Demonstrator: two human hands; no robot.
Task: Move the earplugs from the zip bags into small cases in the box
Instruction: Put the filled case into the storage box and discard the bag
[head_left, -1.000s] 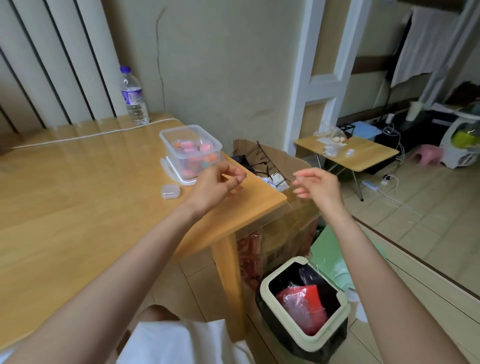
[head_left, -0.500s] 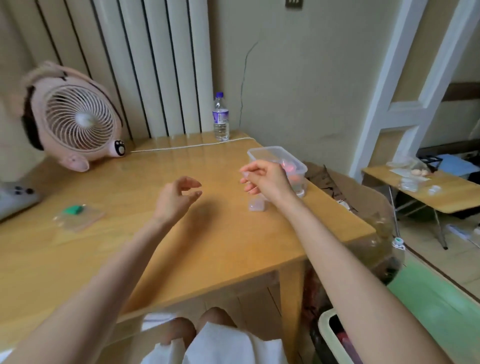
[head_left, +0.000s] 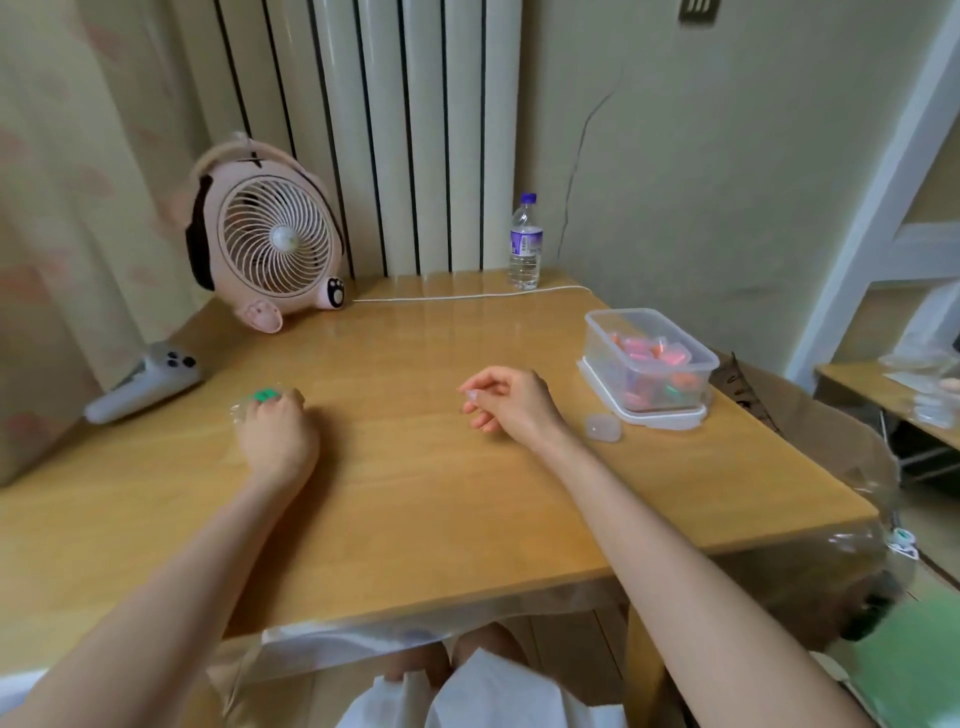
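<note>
The light-brown wooden table (head_left: 467, 499) looks smooth and glossy under a clear plastic film (head_left: 322, 649). The clear rectangular plastic box (head_left: 613, 332), small frosted plastic case (head_left: 602, 427) and thin clear plastic zip bag (head_left: 239, 413) look shiny. The round pink plastic fan (head_left: 270, 244) looks matt.

A wooden table (head_left: 415, 493) was set into a corner of pale walls (head_left: 727, 182). White ribbed panels (head_left: 431, 130) were mounted behind it, and a thin crack (head_left: 586, 132) was seen beside them. A patterned curtain (head_left: 78, 182) was hung at the left. A white door frame (head_left: 878, 208) and a lower table (head_left: 878, 396) were seen at the right.
</note>
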